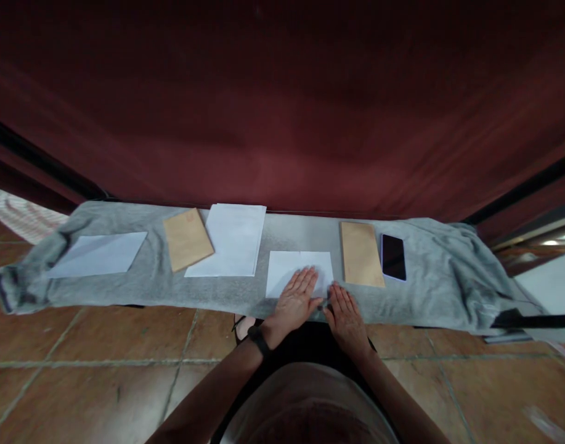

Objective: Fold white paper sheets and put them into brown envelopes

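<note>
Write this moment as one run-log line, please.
left hand: flat on white sheet; right hand: by sheet's near right corner; nearby: brown flat item, phone

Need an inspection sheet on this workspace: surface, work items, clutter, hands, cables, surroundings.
Surface: long grey cloth cover, wrinkled at both ends.
Work items: small white rectangular paper sheet, flat, partly under left hand.
Clutter: dark-screened lilac-edged phone beside flat tan rectangular pack; second tan pack overlapping large white paper sheets; loose white paper far left.
Hands: left palm down on sheet; right hand beside its near right corner, contact unclear.
Cables: none clearly identifiable.
Surroundings: dark red panel behind, brown floor tiles below.
</note>
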`<state>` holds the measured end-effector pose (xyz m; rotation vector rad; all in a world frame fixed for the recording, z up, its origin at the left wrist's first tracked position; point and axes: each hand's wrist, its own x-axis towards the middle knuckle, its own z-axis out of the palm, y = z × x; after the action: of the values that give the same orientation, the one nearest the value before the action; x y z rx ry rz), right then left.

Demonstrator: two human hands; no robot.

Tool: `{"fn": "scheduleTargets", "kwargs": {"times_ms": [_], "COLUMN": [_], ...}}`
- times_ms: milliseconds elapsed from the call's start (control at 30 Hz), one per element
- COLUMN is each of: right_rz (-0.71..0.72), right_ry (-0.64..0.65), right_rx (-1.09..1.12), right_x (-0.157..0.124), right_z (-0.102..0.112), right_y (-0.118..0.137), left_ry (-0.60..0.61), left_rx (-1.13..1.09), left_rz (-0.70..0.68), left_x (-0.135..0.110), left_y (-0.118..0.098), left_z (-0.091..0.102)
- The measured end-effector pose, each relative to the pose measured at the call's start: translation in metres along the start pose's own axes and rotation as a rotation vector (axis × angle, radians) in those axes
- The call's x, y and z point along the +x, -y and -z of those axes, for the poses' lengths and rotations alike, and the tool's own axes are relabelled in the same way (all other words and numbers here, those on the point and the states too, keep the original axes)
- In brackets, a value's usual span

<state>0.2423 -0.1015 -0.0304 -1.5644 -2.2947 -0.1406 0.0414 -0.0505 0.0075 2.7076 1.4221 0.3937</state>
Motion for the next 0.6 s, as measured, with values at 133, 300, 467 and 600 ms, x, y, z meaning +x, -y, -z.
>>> {"fn": "scheduleTargets", "kwargs": {"times_ms": [133,300,467,600], "right_rz": [-0.001,-0.014,-0.018,-0.035], "right_ry": [0.005,0.005,0.001,0.003], "right_rx": [0.010,0.018,0.037,0.091], "right_x": [0.000,0.001,0.001,0.002], "right_z": [-0.001,0.000,0.001,0.002], "right_y": [-0.001,0.000,0.001,0.001], "left_ry": [0.017,-0.006,0.049,0.150], "left_rx": [-0.001,0.070,0.078,0.028], "left_rz": [0.003,0.143,0.282,0.383], "left_x": [0.023,0.038,0.049,0.064], "left_y": [0.000,0.033,0.065,0.077], "left_z": [-0.017,-0.024,-0.004,0.020]}}
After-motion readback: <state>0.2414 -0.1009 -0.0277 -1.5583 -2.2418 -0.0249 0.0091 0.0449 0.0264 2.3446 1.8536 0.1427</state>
